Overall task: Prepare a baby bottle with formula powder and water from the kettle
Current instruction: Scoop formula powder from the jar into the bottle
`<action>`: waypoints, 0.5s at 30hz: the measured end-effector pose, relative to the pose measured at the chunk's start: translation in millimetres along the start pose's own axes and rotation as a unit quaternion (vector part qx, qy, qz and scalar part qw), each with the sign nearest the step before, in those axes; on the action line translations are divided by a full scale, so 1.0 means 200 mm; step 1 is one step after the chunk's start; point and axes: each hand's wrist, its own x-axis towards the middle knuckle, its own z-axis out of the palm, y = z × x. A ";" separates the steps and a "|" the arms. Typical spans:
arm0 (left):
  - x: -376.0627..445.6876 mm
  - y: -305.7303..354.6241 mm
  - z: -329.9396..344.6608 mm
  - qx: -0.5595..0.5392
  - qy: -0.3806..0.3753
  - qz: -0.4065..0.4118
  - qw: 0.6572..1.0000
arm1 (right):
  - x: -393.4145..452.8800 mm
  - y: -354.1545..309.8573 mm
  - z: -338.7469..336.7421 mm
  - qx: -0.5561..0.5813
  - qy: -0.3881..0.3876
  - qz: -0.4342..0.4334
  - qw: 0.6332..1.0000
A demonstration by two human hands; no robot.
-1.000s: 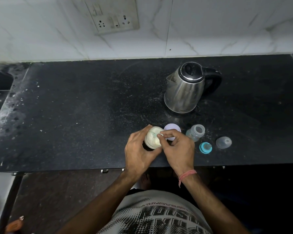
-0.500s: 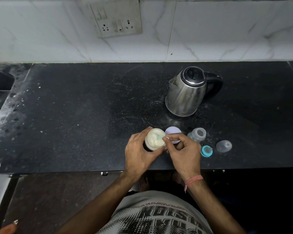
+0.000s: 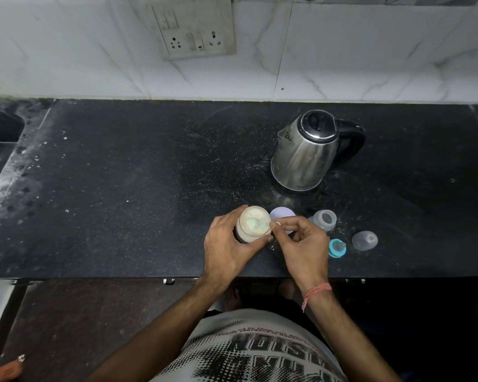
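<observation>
Right hand: fingers pinched the small pale-green plastic scoop, bowl in powder.
Left hand: fingers wrapped the round clear formula jar.
Scoop axis: handle pointed right.
Open translucent baby bottle: right of the scoop hand, near, upright.
Steel kettle: behind.

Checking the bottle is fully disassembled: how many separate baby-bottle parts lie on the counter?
3: the open bottle body right of the purple lid, the teal collar with teat in front of it, and the clear cap farthest right. The hands may hide others.
</observation>
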 end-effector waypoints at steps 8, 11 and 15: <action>-0.01 0.01 0.01 -0.002 0.003 -0.013 1.000 | 0.02 -0.05 0.02 -0.121 -0.033 -0.092 0.988; -0.01 0.00 0.01 -0.011 0.003 -0.015 1.000 | 0.01 -0.05 0.05 -0.150 -0.054 -0.121 0.980; -0.01 0.00 0.01 -0.004 0.004 -0.011 1.000 | 0.00 -0.04 0.07 -0.074 -0.051 -0.052 0.995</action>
